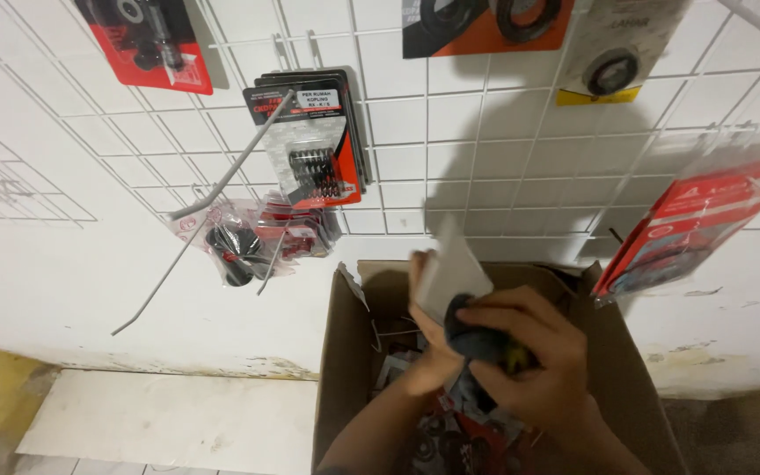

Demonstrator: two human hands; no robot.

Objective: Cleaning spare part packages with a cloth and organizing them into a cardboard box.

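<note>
Both my hands are raised over an open cardboard box (pixel 345 369) and hold one packaged part (pixel 455 281) between them. The part has a pale backing card and a dark round piece at its lower end. My right hand (pixel 534 361) wraps over the dark piece from the front. My left hand (pixel 428 330) grips the card from behind and is mostly hidden. The image is blurred around the hands, so details of the part are unclear. Several more red and black packages (pixel 450 435) lie inside the box.
A white wire grid (pixel 521 132) with long metal hooks (pixel 230 171) covers the white wall. Packaged spare parts hang on it: springs on a black and red card (pixel 314 145), bagged black parts (pixel 244 242), red packs at right (pixel 697 224). A pale floor slab (pixel 169 418) lies left.
</note>
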